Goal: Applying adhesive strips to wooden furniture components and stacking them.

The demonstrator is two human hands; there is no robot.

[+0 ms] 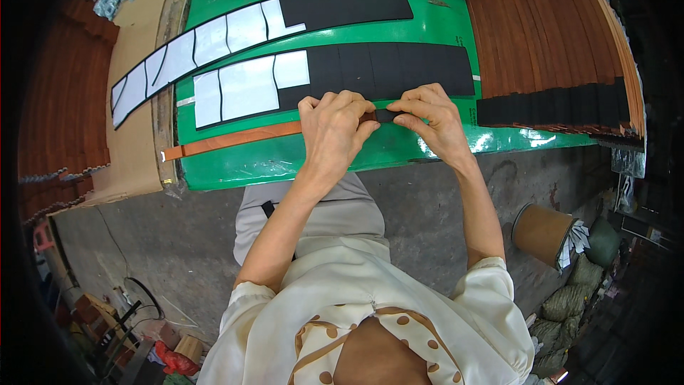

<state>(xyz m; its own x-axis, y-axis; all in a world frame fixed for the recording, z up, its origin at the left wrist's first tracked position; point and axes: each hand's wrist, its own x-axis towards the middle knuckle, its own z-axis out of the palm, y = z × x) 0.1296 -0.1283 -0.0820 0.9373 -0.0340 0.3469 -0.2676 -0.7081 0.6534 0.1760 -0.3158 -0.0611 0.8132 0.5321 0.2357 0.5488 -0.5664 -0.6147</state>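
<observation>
A long brown strap [242, 140] lies along the near edge of the green tabletop. My left hand [333, 125] pinches it near its right end. There a small black piece [385, 115] sits on or against the strap; how they join is hidden by the fingers. My right hand [436, 117] pinches the far side of that black piece between thumb and fingers. Just beyond my hands lies a black strip sheet [399, 68], its left part white and divided by dark lines. A second such sheet [349, 6] lies behind it at a slant.
On the right stands a big stack of brown straps [548, 21] with black ends [556, 105]. More brown straps [64, 100] are piled at the left, by brown cardboard [135, 135]. A round drum [541, 234] and sacks [573, 292] stand on the floor at the right.
</observation>
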